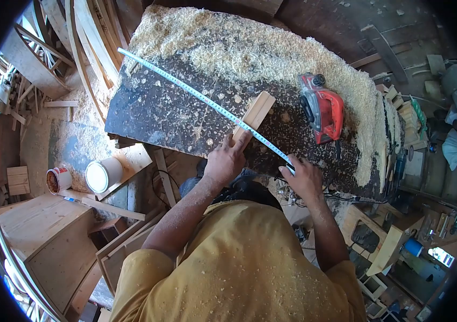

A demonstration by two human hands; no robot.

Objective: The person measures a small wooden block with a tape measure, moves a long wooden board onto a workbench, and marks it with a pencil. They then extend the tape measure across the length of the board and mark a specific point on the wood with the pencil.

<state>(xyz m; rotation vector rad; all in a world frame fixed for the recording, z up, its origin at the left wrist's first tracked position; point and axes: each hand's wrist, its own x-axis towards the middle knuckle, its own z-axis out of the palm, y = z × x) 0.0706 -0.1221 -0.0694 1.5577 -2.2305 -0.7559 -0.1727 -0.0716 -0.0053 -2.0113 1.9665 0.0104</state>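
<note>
While our right hand (pixel 302 180) is grasping a tape measure (pixel 207 101) stretched across the desk (pixel 148 110), our left hand (pixel 227 160) is covering one end of a wooden block (pixel 259 109) beneath the blade, its fingers' grip unclear. We are judging the block light, stiff, best gripped along its sides.

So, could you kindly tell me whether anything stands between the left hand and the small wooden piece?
Nothing visible does: the left hand already touches the wooden piece, with the measuring tape lying across it.
</note>
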